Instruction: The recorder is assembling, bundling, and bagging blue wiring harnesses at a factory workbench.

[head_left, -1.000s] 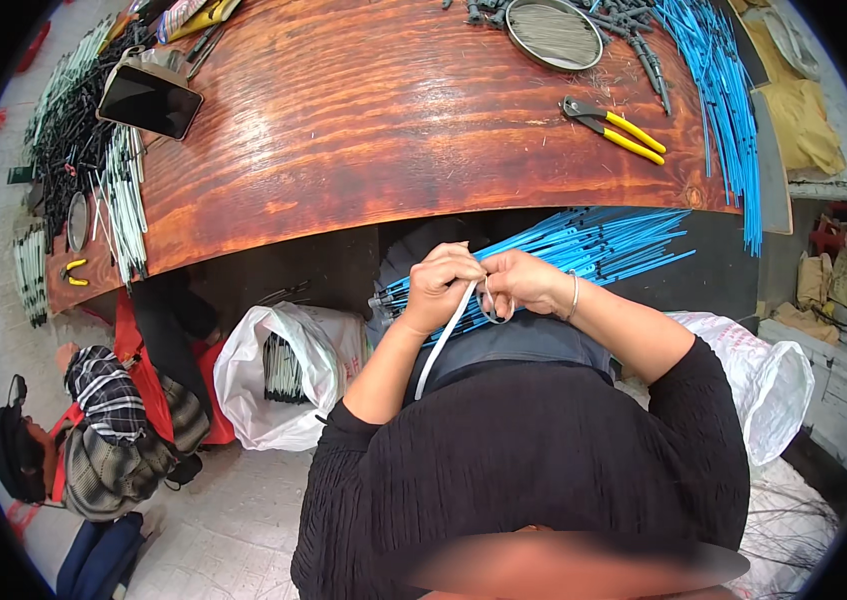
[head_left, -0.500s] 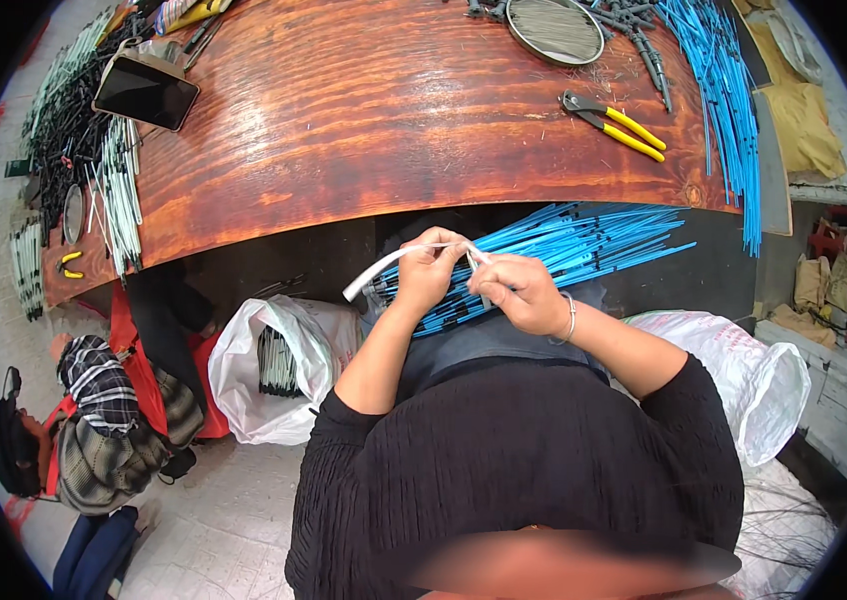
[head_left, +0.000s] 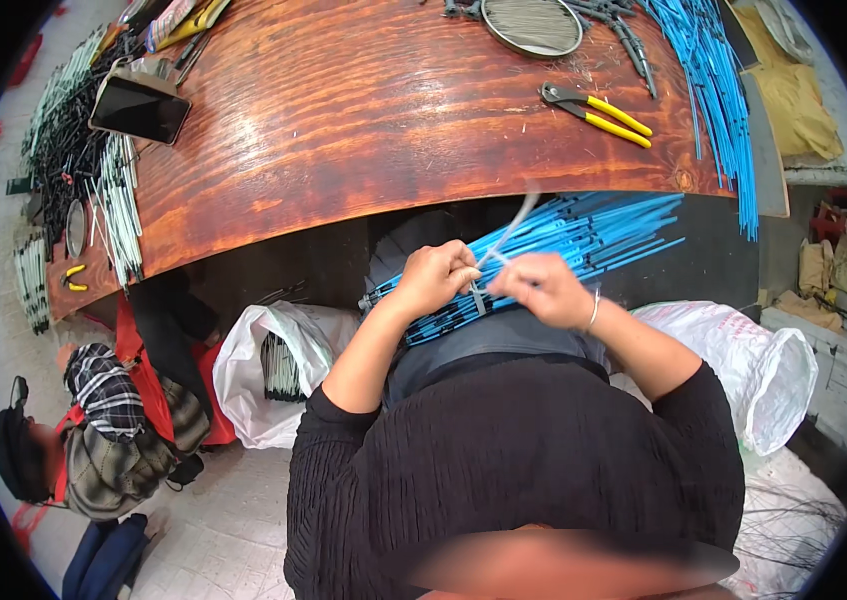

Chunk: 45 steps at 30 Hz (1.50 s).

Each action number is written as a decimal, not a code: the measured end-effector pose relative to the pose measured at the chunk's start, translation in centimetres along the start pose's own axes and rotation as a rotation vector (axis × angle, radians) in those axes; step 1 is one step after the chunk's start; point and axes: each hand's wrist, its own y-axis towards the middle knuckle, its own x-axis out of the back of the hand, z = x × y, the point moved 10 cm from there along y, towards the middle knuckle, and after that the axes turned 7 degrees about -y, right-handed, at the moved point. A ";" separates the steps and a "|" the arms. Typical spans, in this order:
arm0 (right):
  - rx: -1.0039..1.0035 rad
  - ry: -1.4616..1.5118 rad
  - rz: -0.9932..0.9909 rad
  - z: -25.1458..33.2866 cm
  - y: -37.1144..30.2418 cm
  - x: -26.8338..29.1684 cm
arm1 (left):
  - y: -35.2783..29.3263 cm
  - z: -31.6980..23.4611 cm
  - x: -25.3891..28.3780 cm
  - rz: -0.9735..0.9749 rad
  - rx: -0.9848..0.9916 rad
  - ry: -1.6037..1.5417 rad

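Note:
A bundle of thin blue rods (head_left: 593,240) with black bits along them lies across my lap, below the table edge. A white strip (head_left: 517,224) crosses over the bundle, one end sticking up toward the table, blurred by motion. Part of the strip also lies down over the rods between my hands. My left hand (head_left: 435,277) is closed, thumb and fingers pinching the strip where it crosses. Just to its right, my right hand (head_left: 547,292) is slightly blurred, its curled fingertips closed at the strip. Both hands are above the rods.
On the wooden table (head_left: 343,130) lie yellow-handled pliers (head_left: 598,114), a round dish of thin pieces (head_left: 533,25), more blue rods (head_left: 708,90) and a phone (head_left: 140,108). White sacks (head_left: 243,385) stand either side of me. Another person (head_left: 108,430) sits at left.
Both hands have lowered toward the rods. The strip's free end, which pointed left, now sticks up and to the right. My head view has shifted slightly.

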 end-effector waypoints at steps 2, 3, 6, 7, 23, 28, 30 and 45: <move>0.078 -0.096 -0.117 0.9 1.5 1.8 | 0.0 -0.1 -0.1 0.023 0.003 0.025; 0.005 -0.100 -0.137 0.0 2.2 2.1 | -0.1 -0.3 -0.3 0.056 -0.028 0.033; -0.135 -0.103 -0.179 -1.8 4.1 2.1 | -0.2 -0.3 -0.7 0.121 -0.091 0.054; -0.082 -0.151 -0.206 -1.5 4.8 1.9 | -0.3 -0.3 -0.8 0.137 -0.115 0.027; -0.290 -0.437 -0.033 -1.1 2.2 1.7 | -0.6 1.3 0.2 0.009 0.035 -0.225; -0.143 -0.644 0.248 -0.8 -0.7 -3.8 | 0.1 1.0 0.0 0.080 0.012 -0.539; -0.127 -0.397 0.360 -0.9 -0.4 -5.8 | -0.1 0.9 -0.1 0.112 0.012 -0.620; -0.183 -0.208 -0.006 -4.7 2.8 -2.5 | -2.6 -1.3 2.3 -0.323 -0.331 -0.179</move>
